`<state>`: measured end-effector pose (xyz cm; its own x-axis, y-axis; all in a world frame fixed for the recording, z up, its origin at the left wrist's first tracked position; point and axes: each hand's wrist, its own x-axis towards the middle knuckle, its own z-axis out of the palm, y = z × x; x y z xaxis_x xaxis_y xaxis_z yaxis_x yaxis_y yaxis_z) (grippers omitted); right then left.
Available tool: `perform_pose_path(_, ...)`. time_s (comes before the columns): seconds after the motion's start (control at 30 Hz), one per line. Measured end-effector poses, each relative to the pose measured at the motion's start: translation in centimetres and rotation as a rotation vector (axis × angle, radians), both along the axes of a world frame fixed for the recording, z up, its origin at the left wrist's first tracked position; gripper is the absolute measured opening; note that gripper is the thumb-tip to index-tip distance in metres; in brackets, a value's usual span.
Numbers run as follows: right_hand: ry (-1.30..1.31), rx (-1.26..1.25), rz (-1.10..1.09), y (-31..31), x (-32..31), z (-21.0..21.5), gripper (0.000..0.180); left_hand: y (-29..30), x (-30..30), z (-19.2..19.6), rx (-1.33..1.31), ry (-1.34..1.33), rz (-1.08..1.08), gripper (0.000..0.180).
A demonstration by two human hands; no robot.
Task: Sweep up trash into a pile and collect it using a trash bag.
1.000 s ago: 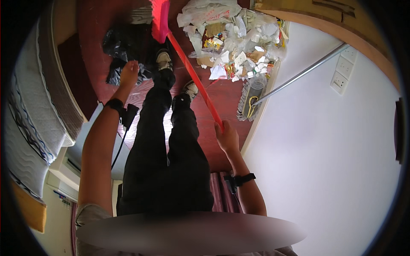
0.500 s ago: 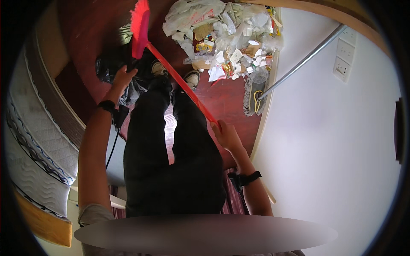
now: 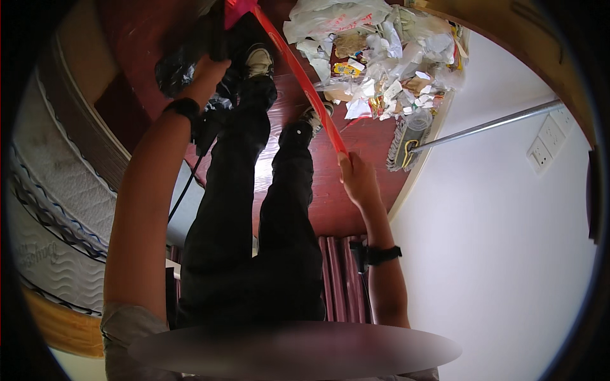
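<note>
Broom (image 3: 297, 70) with a long red handle slants across the view, its lower part in the right hand (image 3: 359, 181), whose grip is wrapped round the shaft. Its pinkish-red head (image 3: 239, 9) is cut off by the top edge. The left hand (image 3: 208, 75) is beside a dark upright thing (image 3: 217, 38) (too dim and blurred to name), and I cannot tell whether its grip is closed on it. A crumpled black plastic bag (image 3: 175, 73) lies by that hand. Right of the broom, a heap of litter (image 3: 387, 70), with pale plastic bags and paper scraps, sits on the reddish floor (image 3: 346, 206). Just below the heap, a flat mop (image 3: 401, 147) lies near the white wall (image 3: 483, 254), its metal pole (image 3: 489, 124) slanting upward to the right.
</note>
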<state>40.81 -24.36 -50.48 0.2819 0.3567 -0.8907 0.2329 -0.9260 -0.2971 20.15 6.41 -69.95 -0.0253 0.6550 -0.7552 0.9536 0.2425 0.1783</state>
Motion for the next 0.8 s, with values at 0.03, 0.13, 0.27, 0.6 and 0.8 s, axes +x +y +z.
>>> perform_pose_path(0.03, 0.009, -0.001, 0.003, 0.1, -0.6, 0.7, 0.037, -0.1, -0.9, -0.6, 0.013, 0.160, -0.127, 0.056)
perform_pose_path(0.13, 0.005, 0.036, -0.012, -1.0, -1.9, 4.4, 0.032, -0.6, -1.9, 0.0, -0.013, 0.218, -0.135, 0.051)
perform_pose_path(0.27, -0.097, 0.140, 0.052, -2.3, -4.1, 7.9, 0.036, -2.0, -2.6, 2.4, 0.128, 0.319, -0.135, 0.046)
perform_pose_path(0.6, -0.236, 0.120, 0.003, 3.9, -2.9, 0.9, 0.037, -2.4, 1.5, 3.2, 0.160, 0.026, 0.239, 0.029)
perform_pose_path(0.8, -0.221, 0.234, -0.072, 5.7, -2.1, 1.3, 0.035, -0.7, -1.9, -2.9, -0.019, 0.026, 0.104, 0.059)
